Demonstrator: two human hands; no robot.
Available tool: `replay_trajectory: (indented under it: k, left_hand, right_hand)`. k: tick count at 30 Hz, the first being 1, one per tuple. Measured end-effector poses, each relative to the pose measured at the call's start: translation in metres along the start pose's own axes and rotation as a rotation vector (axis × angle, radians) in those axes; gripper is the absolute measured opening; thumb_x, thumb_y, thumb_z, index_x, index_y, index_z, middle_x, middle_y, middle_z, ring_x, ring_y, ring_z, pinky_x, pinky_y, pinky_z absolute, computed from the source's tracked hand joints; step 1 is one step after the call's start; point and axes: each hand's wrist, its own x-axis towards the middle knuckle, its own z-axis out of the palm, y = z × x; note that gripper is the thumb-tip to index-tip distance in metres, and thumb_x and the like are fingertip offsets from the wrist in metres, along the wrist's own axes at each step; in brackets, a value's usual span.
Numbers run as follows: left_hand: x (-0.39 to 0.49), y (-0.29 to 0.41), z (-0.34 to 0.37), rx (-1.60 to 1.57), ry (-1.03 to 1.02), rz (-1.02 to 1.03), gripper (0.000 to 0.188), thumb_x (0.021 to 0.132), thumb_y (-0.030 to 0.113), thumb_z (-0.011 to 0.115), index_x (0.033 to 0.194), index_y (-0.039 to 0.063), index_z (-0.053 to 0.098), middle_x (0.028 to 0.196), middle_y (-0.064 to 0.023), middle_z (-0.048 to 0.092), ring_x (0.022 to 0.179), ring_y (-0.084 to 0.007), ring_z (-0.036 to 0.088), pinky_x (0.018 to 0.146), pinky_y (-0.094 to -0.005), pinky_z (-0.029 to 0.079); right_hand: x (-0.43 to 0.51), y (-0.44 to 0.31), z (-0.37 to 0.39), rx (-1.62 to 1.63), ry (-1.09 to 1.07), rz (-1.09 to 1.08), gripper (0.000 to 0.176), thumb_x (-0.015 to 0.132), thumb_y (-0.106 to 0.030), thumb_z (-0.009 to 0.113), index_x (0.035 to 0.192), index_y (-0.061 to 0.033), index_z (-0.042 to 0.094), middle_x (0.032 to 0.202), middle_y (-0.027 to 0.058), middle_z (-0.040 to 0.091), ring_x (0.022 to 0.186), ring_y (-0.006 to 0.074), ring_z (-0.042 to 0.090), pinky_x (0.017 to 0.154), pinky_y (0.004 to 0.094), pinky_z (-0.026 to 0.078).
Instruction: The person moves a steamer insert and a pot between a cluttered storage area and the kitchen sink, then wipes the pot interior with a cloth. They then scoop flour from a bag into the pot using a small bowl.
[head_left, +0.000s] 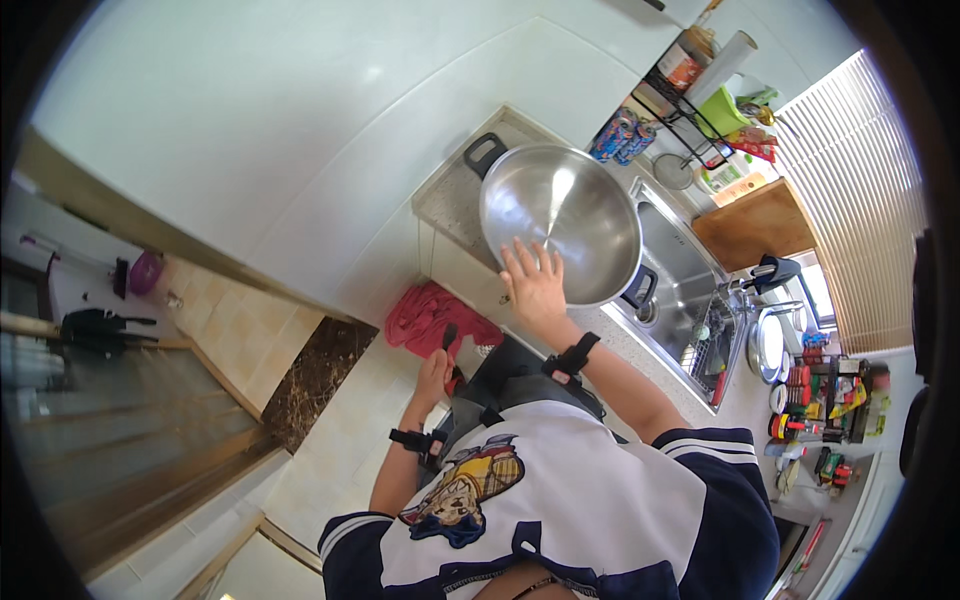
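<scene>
A large stainless steel pan (562, 217) with two dark side handles rests on the speckled counter, partly over the sink's edge. My right hand (534, 289) lies with spread fingers at the pan's near rim, its fingertips reaching over the inside; it grips nothing that I can make out. Lower and to the left, my left hand (433, 375) is closed around a thin item with a dark tip (450, 336), perhaps a handle; the rest of it is hidden. Behind that hand is a bunched red cloth (431, 319).
The steel sink (667, 262) holds a wire rack (701, 349) on its right. Drink cans (615, 135) and a black shelf (682, 120) stand behind the pan. A wooden board (757, 225) leans by the window; bowls (766, 345) and condiments line the counter beyond.
</scene>
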Motion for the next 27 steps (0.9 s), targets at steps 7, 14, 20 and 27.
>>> replay_trajectory:
  k: [7,14,20,27]
  left_hand:
    - [-0.068,0.073,-0.008,-0.314,0.008,0.131,0.035,0.104,0.036,0.037,0.094,0.006,0.052,0.078,-0.0012,0.051,0.075,-0.0114,0.050,0.078,-0.0282,0.043]
    - [-0.142,0.163,0.027,-0.569,-0.021,0.405,0.029,0.102,0.035,0.043,0.093,0.008,0.050,0.084,-0.0045,0.052,0.081,-0.0179,0.052,0.092,-0.0413,0.042]
    - [-0.263,0.256,0.033,-0.521,0.146,0.580,0.028,0.101,0.038,0.045,0.092,0.012,0.051,0.079,0.0010,0.047,0.074,-0.0137,0.048,0.078,-0.0347,0.046]
    - [-0.404,0.291,-0.089,-0.865,0.158,0.820,0.026,0.105,0.026,0.038,0.097,0.005,0.050,0.068,0.0031,0.035,0.059,-0.0063,0.036,0.056,-0.0211,0.035]
  right_hand:
    - [0.005,-0.012,-0.009,0.037,0.120,-0.028,0.045,0.096,-0.029,0.048,0.137,-0.0105,0.047,0.141,0.0141,0.044,0.131,0.0352,0.037,0.107,0.0567,0.025]
    - [-0.083,-0.076,-0.027,0.884,-0.160,-0.473,0.064,0.060,-0.004,0.067,0.122,-0.0007,0.053,0.120,0.0186,0.056,0.116,0.0363,0.050,0.102,0.0413,0.039]
    - [-0.159,-0.137,0.037,1.088,-1.016,-0.331,0.020,0.084,-0.022,0.068,0.094,-0.0037,0.070,0.078,0.0133,0.069,0.070,0.0237,0.067,0.064,0.0339,0.049]
    - [-0.236,-0.064,0.108,0.763,0.058,-0.184,0.021,0.091,-0.015,0.058,0.077,-0.0015,0.065,0.080,0.0191,0.064,0.080,0.0400,0.060,0.075,0.0460,0.046]
